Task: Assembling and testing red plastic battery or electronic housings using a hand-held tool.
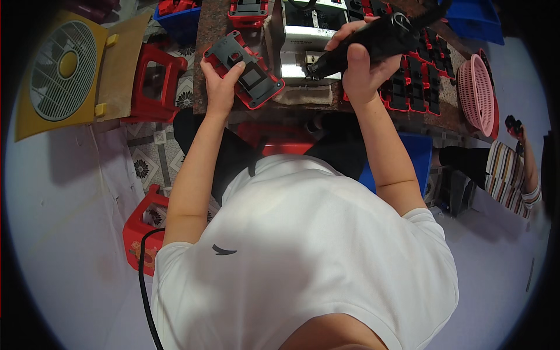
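My left hand [220, 90] grips a red-and-black plastic housing [254, 79] by its left side, thumb on top. The housing is tilted over the near edge of the table. In my right hand [366, 81] is a black electric screwdriver [382, 41], its cord leading off to the upper right. Its tip points left and down at the front of a silver metal box [291, 44], apparently a screw feeder; whether the tip touches cannot be made out. Another red-and-black housing [248, 13] lies beyond my left hand.
Several red-and-black housings [415, 84] stand in rows on the right of the stone table [208, 29]. A pink basket [475, 93] is at its right end. Blue bins [179, 24] and red stools [154, 81] surround it. A yellow fan [64, 70] stands left. Another person [504, 175] is at right.
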A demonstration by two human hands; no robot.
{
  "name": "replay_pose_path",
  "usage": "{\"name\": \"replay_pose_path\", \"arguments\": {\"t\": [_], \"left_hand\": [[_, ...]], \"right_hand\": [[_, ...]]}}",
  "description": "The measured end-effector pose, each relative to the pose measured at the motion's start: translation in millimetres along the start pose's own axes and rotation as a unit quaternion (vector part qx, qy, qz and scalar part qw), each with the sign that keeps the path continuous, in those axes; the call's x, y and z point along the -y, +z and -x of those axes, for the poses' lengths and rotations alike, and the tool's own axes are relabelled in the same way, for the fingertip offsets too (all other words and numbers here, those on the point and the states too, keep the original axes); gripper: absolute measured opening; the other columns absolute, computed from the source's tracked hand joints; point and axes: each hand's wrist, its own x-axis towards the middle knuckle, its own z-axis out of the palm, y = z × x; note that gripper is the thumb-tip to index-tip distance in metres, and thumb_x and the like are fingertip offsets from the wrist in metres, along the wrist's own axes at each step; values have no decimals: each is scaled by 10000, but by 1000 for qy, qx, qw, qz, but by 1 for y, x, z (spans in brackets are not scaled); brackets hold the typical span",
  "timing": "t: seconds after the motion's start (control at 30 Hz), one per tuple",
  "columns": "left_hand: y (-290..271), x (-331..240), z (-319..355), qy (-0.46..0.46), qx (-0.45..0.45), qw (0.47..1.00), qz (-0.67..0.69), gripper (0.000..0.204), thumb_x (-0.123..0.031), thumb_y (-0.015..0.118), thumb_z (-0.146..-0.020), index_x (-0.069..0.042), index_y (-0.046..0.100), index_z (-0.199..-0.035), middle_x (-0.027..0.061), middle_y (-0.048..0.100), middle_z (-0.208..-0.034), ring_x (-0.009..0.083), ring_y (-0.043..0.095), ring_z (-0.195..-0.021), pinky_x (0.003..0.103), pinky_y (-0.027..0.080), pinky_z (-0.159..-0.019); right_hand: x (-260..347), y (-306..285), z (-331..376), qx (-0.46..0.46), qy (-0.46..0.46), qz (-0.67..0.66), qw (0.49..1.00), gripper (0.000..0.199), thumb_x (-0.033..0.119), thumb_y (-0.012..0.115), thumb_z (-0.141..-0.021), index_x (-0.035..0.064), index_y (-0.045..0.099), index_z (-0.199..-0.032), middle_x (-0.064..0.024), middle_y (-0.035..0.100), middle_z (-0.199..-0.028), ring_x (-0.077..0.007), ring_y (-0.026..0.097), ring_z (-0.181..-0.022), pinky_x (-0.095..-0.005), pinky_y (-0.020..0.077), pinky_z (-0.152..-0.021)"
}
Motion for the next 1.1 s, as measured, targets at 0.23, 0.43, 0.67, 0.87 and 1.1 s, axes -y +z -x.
{"name": "replay_pose_path", "arguments": {"t": [0.23,0.43,0.67,0.87,1.1], "left_hand": [[-3,3,0,-22,-15,1000,14,614,-135,726,-780,-22,339,-1244,110,526,-1154,191,547,-1051,326,451,-915],[-1,5,-1,-29,-11,999,22,656,-147,731,-772,-29,322,-1271,125,522,-1197,199,529,-1101,344,429,-953],[-2,6,0,-14,-8,1000,-12,656,-152,726,-766,-14,319,-1262,136,491,-1212,209,520,-1106,352,430,-955],[-7,23,-6,-15,-14,1000,-12,664,-147,731,-755,-7,328,-1264,146,480,-1223,220,521,-1108,351,427,-958],[-8,27,-5,40,-16,998,-52,634,-146,732,-766,-14,354,-1257,128,515,-1194,212,540,-1076,348,431,-944]], "right_hand": [[23,35,-29,-11,150,-141,978,418,387,649,-898,26,477,-1019,-94,614,-775,-149,600,-581,-287,524,-514],[37,74,-11,12,78,-223,972,491,344,669,-877,-11,428,-1115,-132,601,-785,-178,606,-623,-292,524,-561],[33,88,1,59,84,-136,985,635,459,668,-853,3,386,-1193,-154,586,-820,-204,615,-638,-313,543,-566],[30,99,3,125,65,-111,984,566,263,708,-842,-12,381,-1212,-157,600,-839,-191,608,-665,-290,519,-595],[26,104,4,102,124,-72,984,611,152,851,-687,8,475,-1147,-54,627,-916,-129,614,-784,-254,498,-701]]}}
